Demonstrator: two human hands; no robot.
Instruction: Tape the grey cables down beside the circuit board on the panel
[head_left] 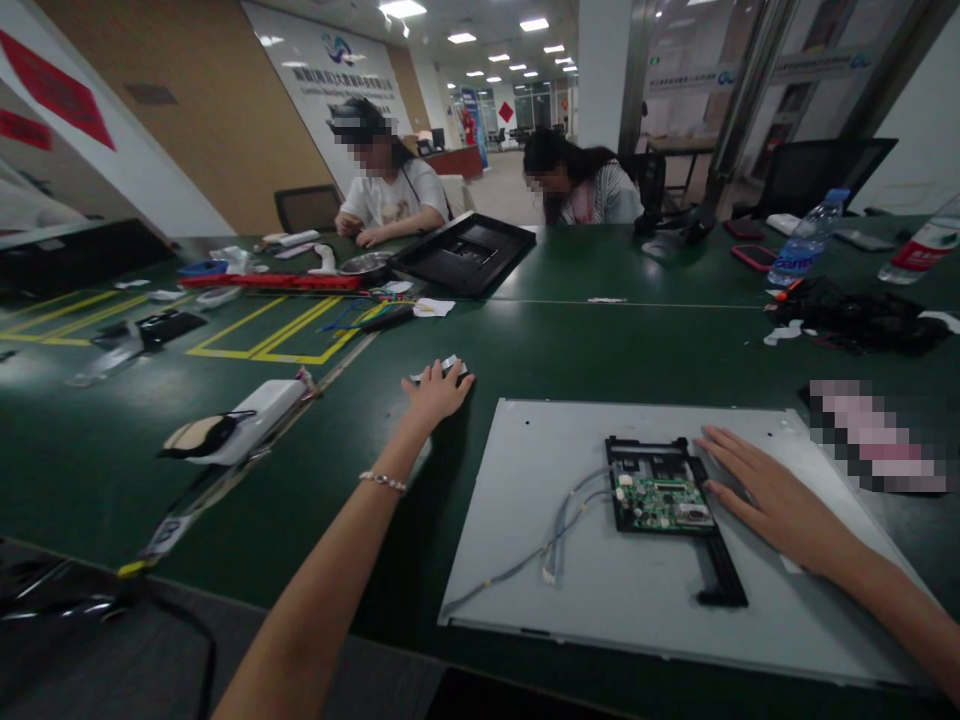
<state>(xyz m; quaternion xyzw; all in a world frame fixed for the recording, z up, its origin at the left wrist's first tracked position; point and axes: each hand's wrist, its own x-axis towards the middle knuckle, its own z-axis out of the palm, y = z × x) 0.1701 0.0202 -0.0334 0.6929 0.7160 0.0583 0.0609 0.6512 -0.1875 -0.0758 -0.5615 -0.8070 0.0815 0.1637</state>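
Note:
A flat grey-white panel (525, 480), which looks like the back of a display, lies in front of me on the green table. On it sits a black plastic bracket (724, 570) with a green circuit board (660, 503) on it. A thin grey cable (562, 535) runs from the board across the panel. My right hand (776, 500) rests on the panel just right of the bracket, fingers stretched out. Beyond the panel's far left corner my left hand (441, 393) spreads its fingers on the table, over a small whitish scrap (452, 364) that they partly cover.
A white power strip (262, 415) lies left on the table. Farther back are a black monitor shell (472, 250), a red strip (277, 281) and loose wires. Bottles (810, 238) and black gear (855, 315) stand at the right. Two people sit across the table.

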